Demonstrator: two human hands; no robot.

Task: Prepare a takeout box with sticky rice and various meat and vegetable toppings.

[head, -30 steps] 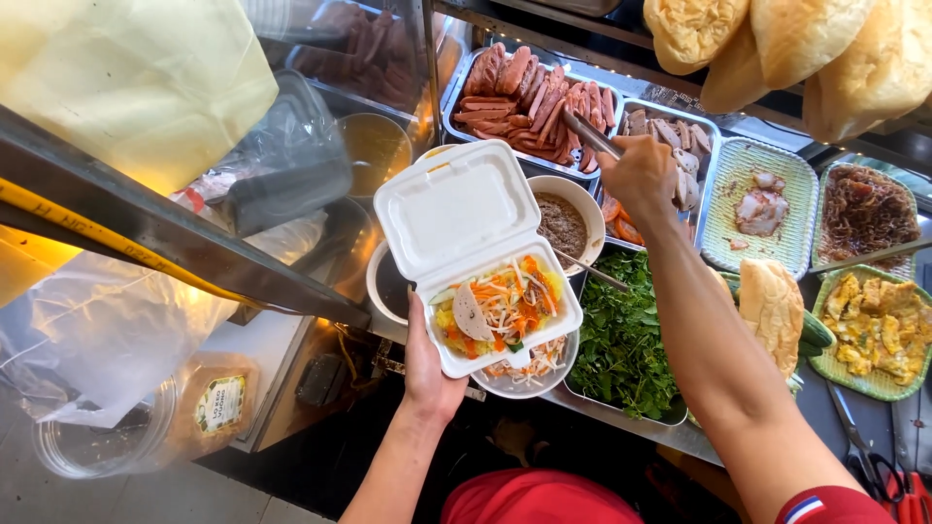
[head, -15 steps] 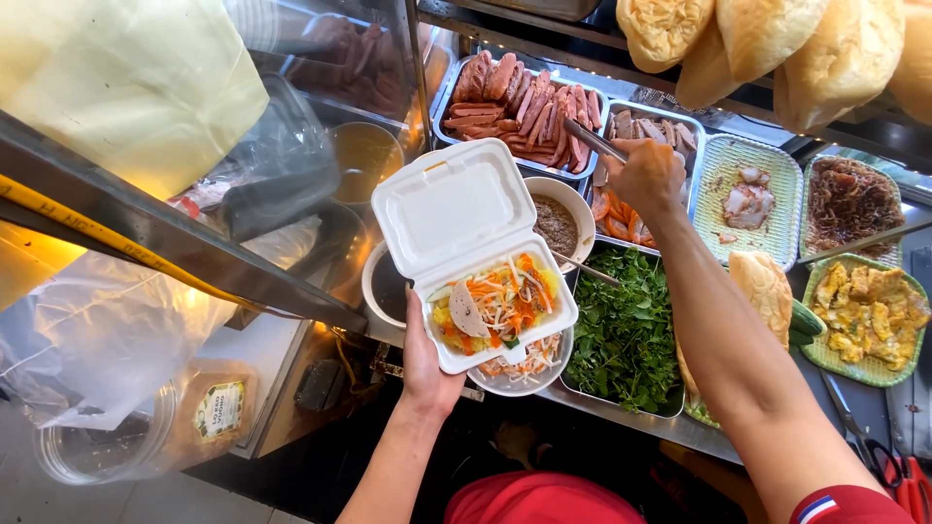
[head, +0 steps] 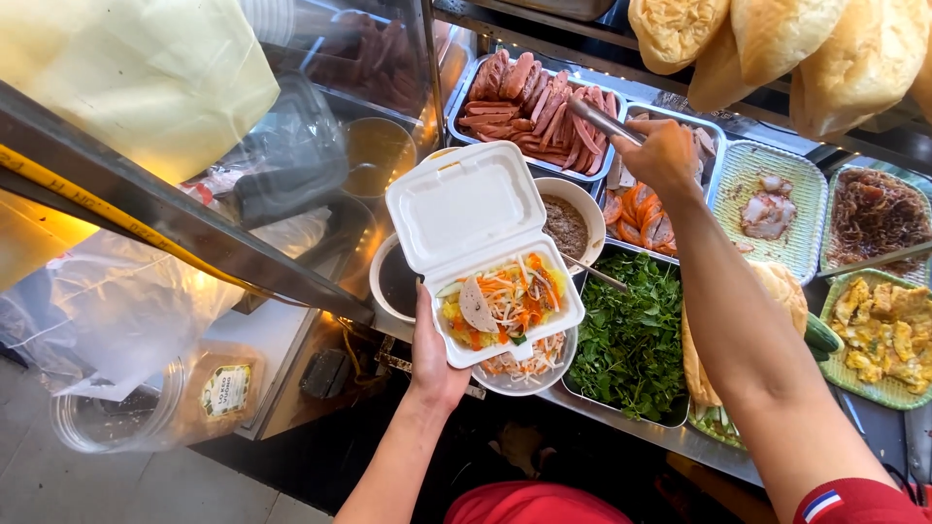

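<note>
Over the food stall's tabletop (head: pixel 621 442), the left hand (head: pixel 434 354) grips the near edge of an open white foam box (head: pixel 485 247) from below, thumb on the rim, holding it level above a metal bowl of shredded salad (head: pixel 529 364). Box lid stands hinged back and empty; lower half holds shredded carrot and pale vegetable strips with one round slice of pale meat (head: pixel 477 304) on top. Right hand (head: pixel 660 155) is closed around metal tongs (head: pixel 602 121), reaching far over the tray of sliced red sausage (head: pixel 534 97); tong tips sit at the tray's right end (whether they pinch a slice cannot be told, the tips are partly hidden). Step in hand, by my reading: filling the box, at the meat-picking stage. Next move would call for closing the tongs on a slice and carrying it back across the brown paste bowl (head: pixel 568 225) to the box, which must stay level. Herb tray (head: pixel 631 335) lies just right of the box, untouched.
</note>
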